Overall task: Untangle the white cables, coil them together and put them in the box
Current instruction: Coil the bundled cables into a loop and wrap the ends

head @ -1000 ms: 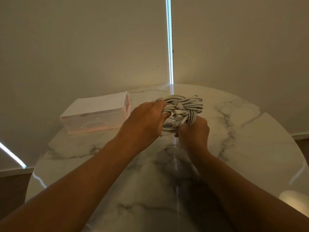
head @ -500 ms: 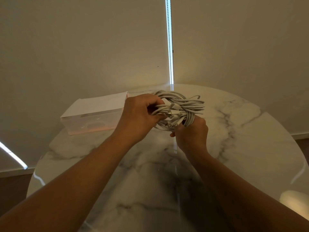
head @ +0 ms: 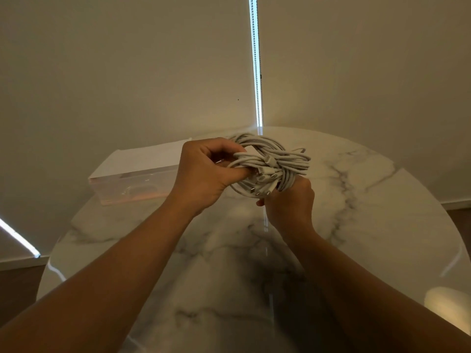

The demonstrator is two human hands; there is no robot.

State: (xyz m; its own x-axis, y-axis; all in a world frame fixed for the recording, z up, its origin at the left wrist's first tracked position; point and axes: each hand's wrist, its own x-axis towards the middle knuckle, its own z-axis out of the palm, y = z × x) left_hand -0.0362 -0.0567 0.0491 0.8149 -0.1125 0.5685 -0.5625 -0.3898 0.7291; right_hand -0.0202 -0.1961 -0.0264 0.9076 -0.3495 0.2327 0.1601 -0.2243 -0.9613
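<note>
1. Head view: we hold the white cables [head: 270, 163] as one coiled bundle above the table, toward its 12 o'clock edge. The coil is a loose ring of smooth, round, pale cords, cinched by wraps across its middle. Several plug ends [head: 265, 186] poke out at its 6 o'clock side.
2. Our left hand [head: 206, 174] grips the coil's 9 o'clock side, with its fingers curled round the strands. Our right hand [head: 288, 202] holds it from below at about 5 o'clock, closed on the lower strands, though the coil hides its fingertips.
3. The box [head: 137, 179] lies at 9 o'clock from the bundle, just beyond our left hand, and its long axis runs roughly 9 to 3. The left hand is the nearer one, so we judge the coming move to be a short carry toward 9 o'clock.
4. The box is rectangular, with translucent pinkish walls and a flat white top. We cannot tell whether that top is open.
5. The table [head: 356, 225] is round, glossy white marble with grey veins.
</note>
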